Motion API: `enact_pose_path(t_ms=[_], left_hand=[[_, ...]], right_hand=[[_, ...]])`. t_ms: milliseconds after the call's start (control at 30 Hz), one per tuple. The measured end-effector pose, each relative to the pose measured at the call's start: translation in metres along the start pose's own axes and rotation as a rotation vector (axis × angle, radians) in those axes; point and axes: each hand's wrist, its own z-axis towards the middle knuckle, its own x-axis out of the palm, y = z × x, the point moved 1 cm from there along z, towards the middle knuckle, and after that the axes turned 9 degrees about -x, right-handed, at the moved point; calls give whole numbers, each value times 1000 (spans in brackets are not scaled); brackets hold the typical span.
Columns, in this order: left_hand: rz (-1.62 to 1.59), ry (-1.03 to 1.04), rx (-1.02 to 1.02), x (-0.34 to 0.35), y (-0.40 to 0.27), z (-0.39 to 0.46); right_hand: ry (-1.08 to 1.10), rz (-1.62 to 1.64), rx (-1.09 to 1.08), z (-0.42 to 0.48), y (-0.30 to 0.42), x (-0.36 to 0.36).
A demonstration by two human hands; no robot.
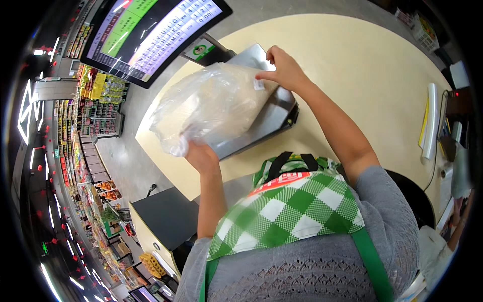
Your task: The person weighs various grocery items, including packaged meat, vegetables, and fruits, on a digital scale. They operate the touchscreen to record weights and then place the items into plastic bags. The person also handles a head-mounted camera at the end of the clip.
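Observation:
A large clear plastic bag (211, 102) with pale cream contents, which I cannot make out exactly, lies over the metal plate of a weighing scale (277, 107). My left hand (202, 154) grips the bunched near-left end of the bag. At the bag's far right end is my right hand (285, 71), its thumb stretched to the plastic and its index finger bent and apart from it. Just below that thumb, a small white label (259, 83) is on the bag. Beyond the bag, at upper left, stands the scale's touchscreen (151, 37), showing a keyboard.
Under the scale is a rounded cream table (339, 49). A white roll (431, 120) and a cable lie at its right edge. A dark-topped cabinet (166, 213) is at lower left, with stocked store shelves (100, 117) beyond. Part of another person (432, 245) shows at lower right.

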Motion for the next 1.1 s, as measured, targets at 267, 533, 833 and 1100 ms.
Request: enact_pose_path(t_ms=[267, 533, 833, 1100], left_hand=[[1139, 186, -172, 3, 33, -4], [798, 339, -19, 68, 1, -2], [163, 465, -259, 72, 27, 41], [-216, 354, -575, 97, 30, 92]], right_hand=[[353, 92, -705, 91, 46, 60], [371, -138, -732, -1, 139, 110], [96, 502, -538, 12, 77, 48], [87, 380, 124, -6, -58, 49]])
